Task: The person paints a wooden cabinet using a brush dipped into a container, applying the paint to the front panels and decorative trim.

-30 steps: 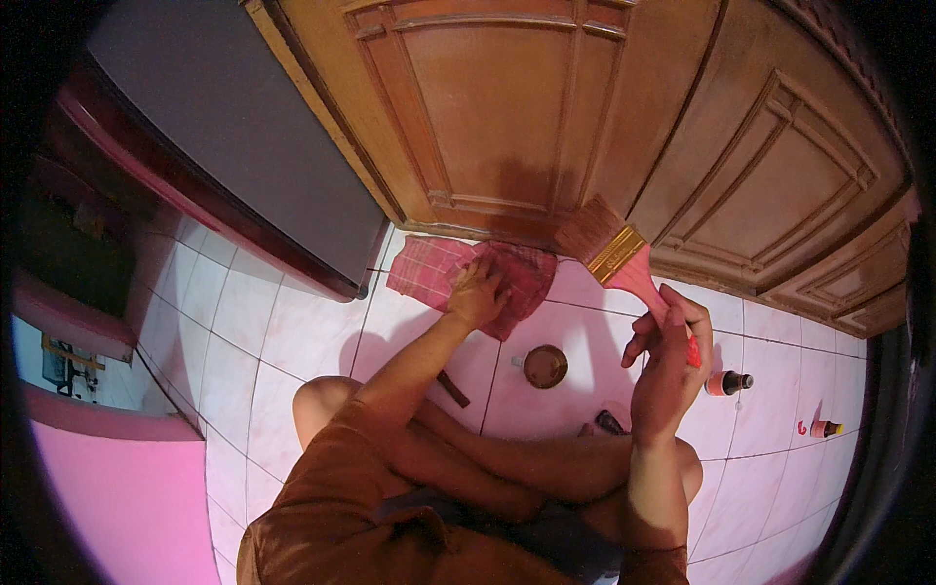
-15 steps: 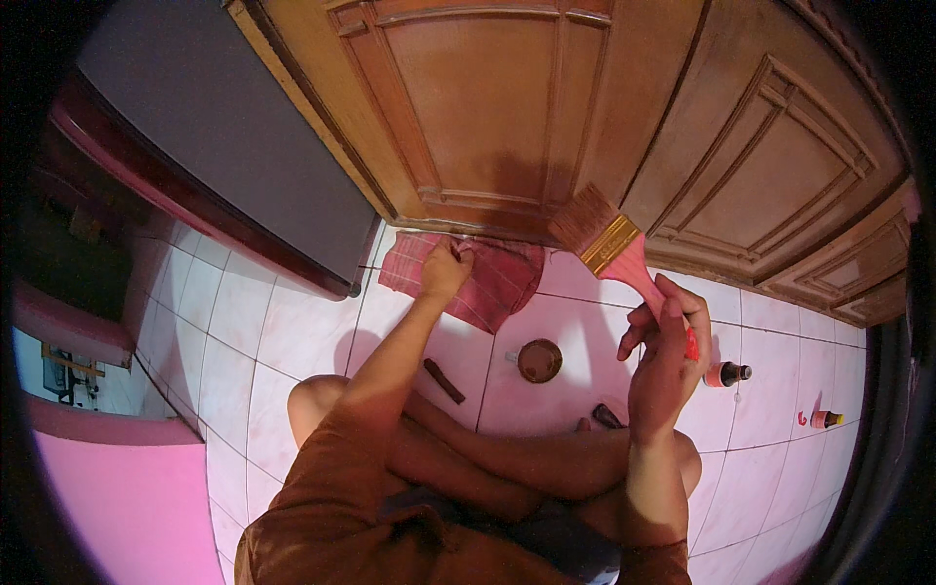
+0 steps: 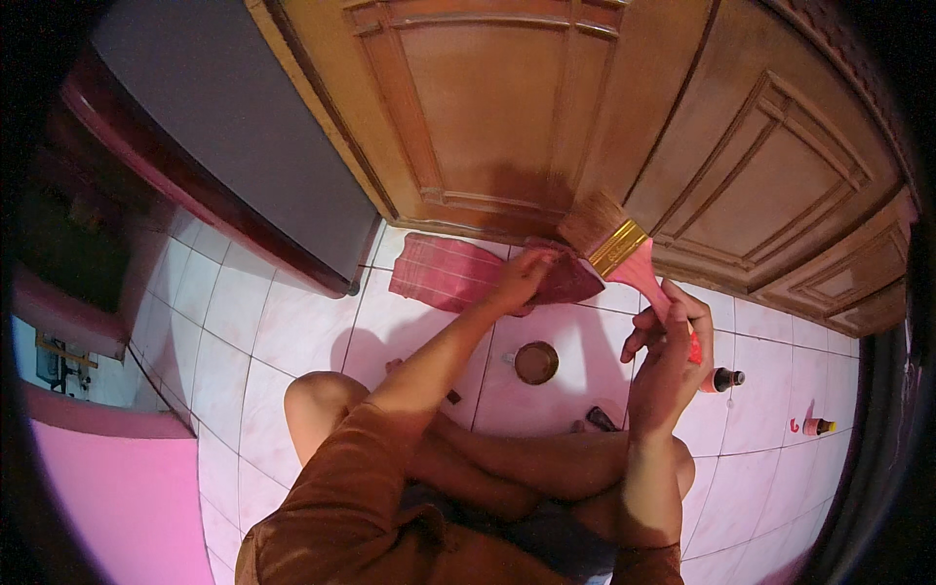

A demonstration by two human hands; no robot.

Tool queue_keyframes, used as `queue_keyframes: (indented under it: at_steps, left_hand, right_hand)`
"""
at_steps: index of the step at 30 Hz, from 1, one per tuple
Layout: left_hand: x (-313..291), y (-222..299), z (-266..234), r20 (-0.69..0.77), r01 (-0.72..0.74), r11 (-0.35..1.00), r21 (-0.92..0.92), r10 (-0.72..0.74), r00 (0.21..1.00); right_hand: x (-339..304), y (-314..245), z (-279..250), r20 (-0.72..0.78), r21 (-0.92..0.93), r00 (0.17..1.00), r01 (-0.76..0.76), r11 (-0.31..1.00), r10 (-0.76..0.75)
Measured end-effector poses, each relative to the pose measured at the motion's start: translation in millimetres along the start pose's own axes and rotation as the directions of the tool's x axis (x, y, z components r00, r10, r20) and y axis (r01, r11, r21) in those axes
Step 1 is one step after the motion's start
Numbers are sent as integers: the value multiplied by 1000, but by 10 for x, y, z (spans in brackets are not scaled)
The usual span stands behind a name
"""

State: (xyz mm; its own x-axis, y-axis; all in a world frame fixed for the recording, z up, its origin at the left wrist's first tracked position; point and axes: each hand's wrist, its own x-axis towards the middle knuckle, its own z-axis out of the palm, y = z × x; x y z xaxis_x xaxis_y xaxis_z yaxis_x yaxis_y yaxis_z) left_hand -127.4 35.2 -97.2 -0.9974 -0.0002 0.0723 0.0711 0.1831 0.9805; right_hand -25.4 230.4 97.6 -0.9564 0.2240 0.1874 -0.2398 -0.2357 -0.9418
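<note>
A wide paintbrush (image 3: 620, 246) with brown bristles, a gold ferrule and a pink handle is tilted up and left in my right hand (image 3: 671, 356). Its bristles are close in front of the wooden cabinet door (image 3: 487, 107); I cannot tell whether they touch. My left hand (image 3: 524, 279) has its fingers closed on a red checked cloth (image 3: 444, 273) on the floor at the foot of the door. The cloth spreads to both sides of that hand, its right part bunched below the bristles. A cup of brown liquid (image 3: 535, 363) stands between my hands and my crossed legs.
White floor tiles (image 3: 292, 336) surround me. On the right stand a dark bottle (image 3: 721, 379) and a smaller yellow-capped bottle (image 3: 819, 427). A small dark object (image 3: 602, 419) lies by my right leg. A grey panel (image 3: 234, 127) rises at the left.
My left hand has moved right, drawing part of the cloth along the door's foot. My left forearm now hides most of a dark stick on the floor. The paintbrush has barely moved.
</note>
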Motion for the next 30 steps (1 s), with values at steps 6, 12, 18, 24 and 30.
queue_keyframes:
  at_steps: [6,12,18,24,30]
  left_hand:
    - [-81,-581,-792,-71,-89,716,693,190,979]
    - [130,-341,-334,-8,-110,694,712,165,986]
    - [184,-365,-240,-31,-120,750,650,185,982]
    - [109,64,-169,70,-347,850,397,349,935]
    - [-174,-701,-884,-307,172,441,881,255,917]
  right_hand:
    - [-12,-15,57,9,-4,1000,-14,1000,15]
    - [-37,48,79,34,-27,999,-32,999,33]
    - [-39,3,34,19,-24,1000,-9,1000,9]
    - [16,-22,6,9,2,1000,-28,1000,28]
    - [-26,-49,43,-8,-47,1000,-2,999,1]
